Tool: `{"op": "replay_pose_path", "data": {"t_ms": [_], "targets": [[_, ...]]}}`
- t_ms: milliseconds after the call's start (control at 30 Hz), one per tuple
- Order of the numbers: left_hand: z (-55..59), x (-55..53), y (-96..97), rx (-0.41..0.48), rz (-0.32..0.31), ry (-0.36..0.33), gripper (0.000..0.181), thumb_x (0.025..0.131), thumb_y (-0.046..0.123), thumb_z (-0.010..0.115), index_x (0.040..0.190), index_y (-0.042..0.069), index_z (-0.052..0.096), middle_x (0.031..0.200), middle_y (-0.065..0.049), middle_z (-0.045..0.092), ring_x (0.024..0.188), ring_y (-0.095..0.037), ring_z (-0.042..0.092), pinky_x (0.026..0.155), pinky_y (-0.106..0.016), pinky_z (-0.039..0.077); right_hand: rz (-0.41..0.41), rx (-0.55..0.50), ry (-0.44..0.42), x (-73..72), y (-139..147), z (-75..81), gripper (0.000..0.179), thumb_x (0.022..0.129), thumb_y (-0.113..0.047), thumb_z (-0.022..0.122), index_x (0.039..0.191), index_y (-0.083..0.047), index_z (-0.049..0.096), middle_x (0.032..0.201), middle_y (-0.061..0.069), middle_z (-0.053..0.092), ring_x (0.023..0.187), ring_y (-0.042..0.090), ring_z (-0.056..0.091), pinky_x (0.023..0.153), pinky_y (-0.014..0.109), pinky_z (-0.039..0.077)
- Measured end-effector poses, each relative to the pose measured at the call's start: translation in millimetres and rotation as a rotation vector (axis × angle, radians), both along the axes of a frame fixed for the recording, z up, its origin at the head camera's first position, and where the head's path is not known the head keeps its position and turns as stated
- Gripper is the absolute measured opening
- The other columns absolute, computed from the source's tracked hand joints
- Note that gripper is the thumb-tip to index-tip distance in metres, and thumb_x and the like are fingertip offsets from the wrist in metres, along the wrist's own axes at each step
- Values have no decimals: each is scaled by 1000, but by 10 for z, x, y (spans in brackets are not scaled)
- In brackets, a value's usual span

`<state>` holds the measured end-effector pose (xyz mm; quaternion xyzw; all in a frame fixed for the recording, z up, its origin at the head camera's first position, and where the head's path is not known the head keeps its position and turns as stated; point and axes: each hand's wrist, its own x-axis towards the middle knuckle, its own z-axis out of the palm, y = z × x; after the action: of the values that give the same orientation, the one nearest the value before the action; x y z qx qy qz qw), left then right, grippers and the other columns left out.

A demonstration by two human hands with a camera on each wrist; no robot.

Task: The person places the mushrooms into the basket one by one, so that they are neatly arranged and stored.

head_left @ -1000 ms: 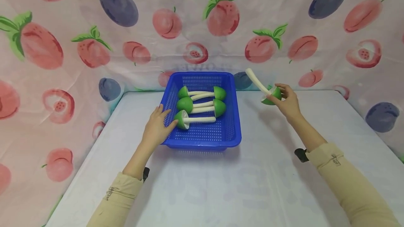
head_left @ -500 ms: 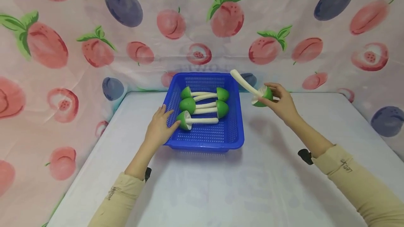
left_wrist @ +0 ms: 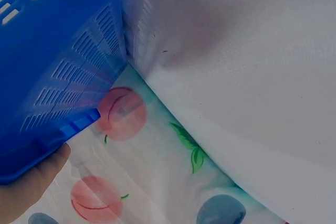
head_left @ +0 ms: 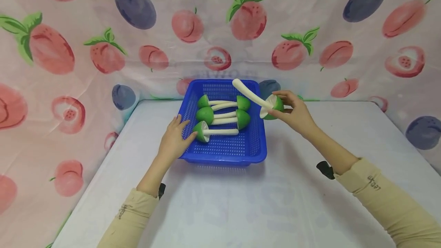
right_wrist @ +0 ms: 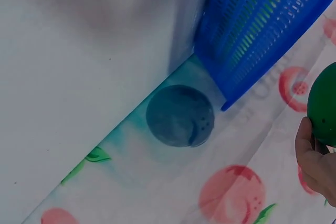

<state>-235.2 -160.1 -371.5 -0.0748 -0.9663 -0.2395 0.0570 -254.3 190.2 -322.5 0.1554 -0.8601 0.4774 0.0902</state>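
In the head view my right hand [head_left: 296, 116] pinches a toy mushroom [head_left: 273, 107] by its green cap. The white stem slants up and left, over the right rim of a blue plastic basket [head_left: 224, 159]. The right wrist view catches only part of the green cap [right_wrist: 324, 103] beside the fingers [right_wrist: 310, 153]. Several more green-capped mushrooms lie sideways inside the basket, the nearest mushroom [head_left: 220, 132] having its stem toward the right. My left hand [head_left: 173, 139] holds the basket's left rim, thumb over the inner side. In the left wrist view a finger [left_wrist: 50, 169] shows against the rim.
A white-covered table [head_left: 220, 206] carries the basket near its back edge. Behind it hangs a pale cloth [head_left: 151, 41] printed with peaches and plums. Dark wrist-camera pieces [head_left: 325, 169] sit by both sleeves.
My right hand has carried the mushroom leftward, from beside the basket to its right rim, with the stem now over the basket. The left hand stays at the left rim.
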Motion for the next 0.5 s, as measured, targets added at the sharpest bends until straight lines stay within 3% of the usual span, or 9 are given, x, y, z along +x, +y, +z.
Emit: {"op": "replay_pose_path", "data": {"t_ms": [100, 333, 500], "targets": [[6, -10, 13, -4, -4, 0, 61, 92, 40, 56, 137, 1, 46, 152, -25, 24, 143, -39, 18, 112, -57, 24, 17, 32, 5, 40, -29, -4, 52, 85, -15, 69, 132, -5, 48, 125, 18, 56, 112, 26, 54, 80, 7, 45], [20, -8, 0, -3, 5, -2, 61, 92, 39, 56, 138, 1, 46, 152, -26, 24, 143, -40, 17, 111, -59, 24, 49, 75, 4, 43, -129, 28, 53, 84, -15, 71, 131, -5, 48, 126, 19, 56, 112, 31, 54, 91, 45, 49], [-9, -3, 4, -6, 8, -9, 61, 92, 39, 55, 138, 1, 45, 152, -25, 24, 143, -40, 17, 112, -59, 23, 99, 85, -4, 25, -173, -1, 53, 83, -14, 72, 130, -6, 49, 125, 19, 57, 109, 31, 56, 92, 47, 50]]}}
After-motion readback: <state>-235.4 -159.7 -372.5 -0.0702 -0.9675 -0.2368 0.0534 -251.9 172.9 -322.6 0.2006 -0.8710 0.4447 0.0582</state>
